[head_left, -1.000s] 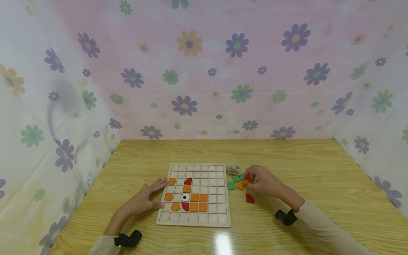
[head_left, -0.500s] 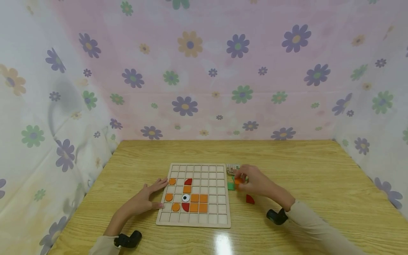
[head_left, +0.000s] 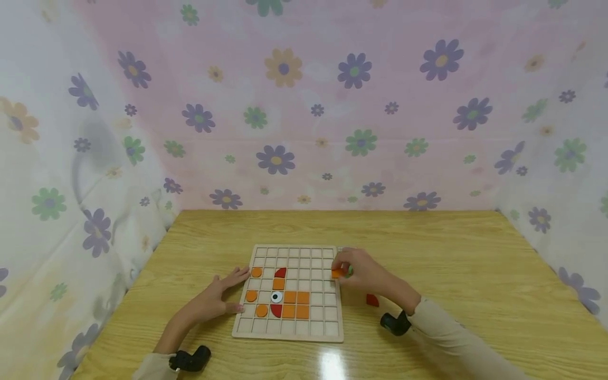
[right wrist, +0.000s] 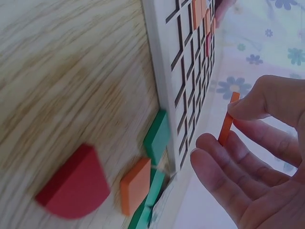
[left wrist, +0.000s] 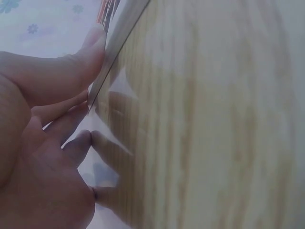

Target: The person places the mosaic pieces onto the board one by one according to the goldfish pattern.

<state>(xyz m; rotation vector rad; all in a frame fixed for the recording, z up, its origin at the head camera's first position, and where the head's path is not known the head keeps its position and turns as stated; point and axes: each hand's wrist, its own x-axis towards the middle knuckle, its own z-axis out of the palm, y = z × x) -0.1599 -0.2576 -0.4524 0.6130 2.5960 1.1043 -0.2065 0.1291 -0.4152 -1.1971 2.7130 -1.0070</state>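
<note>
A wooden grid board lies on the table, bearing orange squares, orange discs, red quarter-round tiles and a white eye disc. My left hand rests at the board's left edge, fingers spread and touching the rim; in the left wrist view the thumb lies against that edge. My right hand pinches an orange tile between thumb and fingers, over the board's right edge. The tile shows edge-on in the right wrist view.
Right of the board lie a red quarter-round tile, an orange tile and several green tiles. A small patterned card is mostly hidden behind my right hand. Flowered cloth hangs behind the wooden table.
My right hand has lifted an orange tile from the loose pieces and carried it left to the board's right edge. The left hand stays in place.
</note>
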